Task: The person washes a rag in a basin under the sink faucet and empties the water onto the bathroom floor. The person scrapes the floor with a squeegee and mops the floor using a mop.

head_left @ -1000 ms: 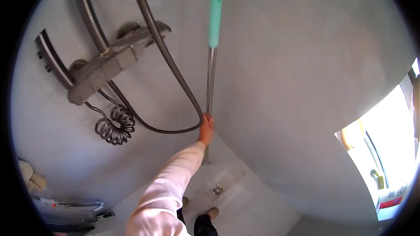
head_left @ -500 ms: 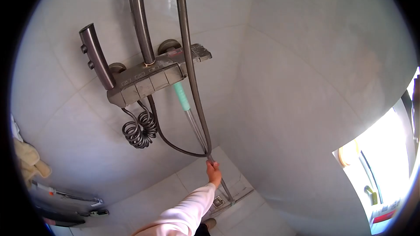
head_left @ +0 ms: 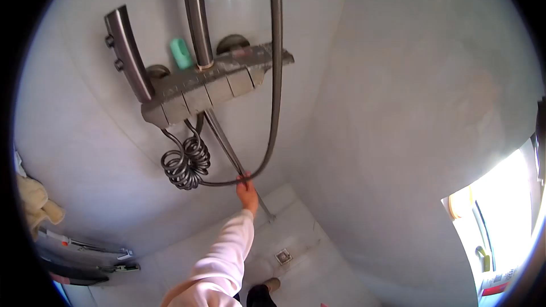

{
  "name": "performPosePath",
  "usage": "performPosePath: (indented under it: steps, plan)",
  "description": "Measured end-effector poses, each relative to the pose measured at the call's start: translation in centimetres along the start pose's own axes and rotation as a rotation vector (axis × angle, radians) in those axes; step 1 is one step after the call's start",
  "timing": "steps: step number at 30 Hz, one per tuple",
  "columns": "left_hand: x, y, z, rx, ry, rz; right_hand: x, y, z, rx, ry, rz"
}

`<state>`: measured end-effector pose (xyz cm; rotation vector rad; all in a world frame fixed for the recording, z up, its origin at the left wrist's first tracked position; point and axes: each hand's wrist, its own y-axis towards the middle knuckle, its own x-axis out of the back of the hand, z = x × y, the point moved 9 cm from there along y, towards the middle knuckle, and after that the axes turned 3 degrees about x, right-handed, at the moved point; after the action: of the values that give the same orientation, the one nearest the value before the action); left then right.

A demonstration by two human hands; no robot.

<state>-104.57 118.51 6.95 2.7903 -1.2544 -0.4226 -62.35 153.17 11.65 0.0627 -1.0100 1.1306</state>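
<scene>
My left hand (head_left: pixel 247 192) is closed around the thin metal pole (head_left: pixel 223 141), low on its length, with the dark shower hose (head_left: pixel 276 102) looping right at the fingers. The pole leans left and passes behind the shower control unit (head_left: pixel 199 98). Its mint-green handle end (head_left: pixel 181 53) sticks out above that unit. The lower end of the pole reaches the floor near the wall; its foot is hard to make out. My right hand does not show.
A coiled hose (head_left: pixel 186 163) hangs under the unit. A floor drain (head_left: pixel 283 257) lies near a shoe (head_left: pixel 273 284). Cloth-like beige items (head_left: pixel 37 202) and long tools (head_left: pixel 96 248) are at the left. A bright window (head_left: pixel 506 204) is at the right.
The pole has tipped from upright to leaning left, and its green end has gone behind and above the shower unit. My left hand went down, then back up and left, still gripping it.
</scene>
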Motion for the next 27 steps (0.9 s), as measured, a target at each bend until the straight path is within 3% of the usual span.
performPosePath:
  steps: [2,5,7,8,10,14,18,20,21,23,27]
  plan:
    - [0.7,0.5,-1.3,-0.157,0.287,-0.051,-0.1,-0.4,-0.2,0.016,-0.051,0.012]
    - [3.5,0.4,4.0,-0.099,0.528,0.073,0.4,-0.9,1.8,0.012,-0.078,0.044]
    - [3.0,0.4,9.1,0.068,1.098,0.386,0.0,-0.6,2.2,0.04,-0.134,0.024]
    - [2.9,0.6,10.0,0.079,1.104,0.397,-0.3,-0.7,2.5,0.025,-0.14,0.029]
    - [1.3,0.6,8.9,-0.041,0.828,0.394,-0.2,-0.8,2.9,0.012,-0.132,0.025]
    - [-2.2,3.9,4.0,-0.213,0.976,0.356,-1.0,-0.6,2.4,0.013,-0.184,0.07]
    - [-1.8,4.2,3.1,-0.09,0.999,0.297,-1.2,-0.5,3.0,-0.045,-0.146,0.079]
    - [0.4,3.4,4.3,-0.178,0.977,0.071,-1.5,-0.3,3.1,-0.05,-0.129,0.077]
    - [0.2,3.8,4.3,-0.183,0.97,0.066,-1.5,-0.2,3.4,0.011,-0.106,0.059]
    - [1.5,3.9,7.5,0.143,0.986,0.135,-1.3,-0.2,3.5,0.074,-0.099,0.05]
    - [3.0,5.2,7.9,0.122,0.894,0.101,-1.8,-0.4,3.8,0.095,-0.102,0.082]
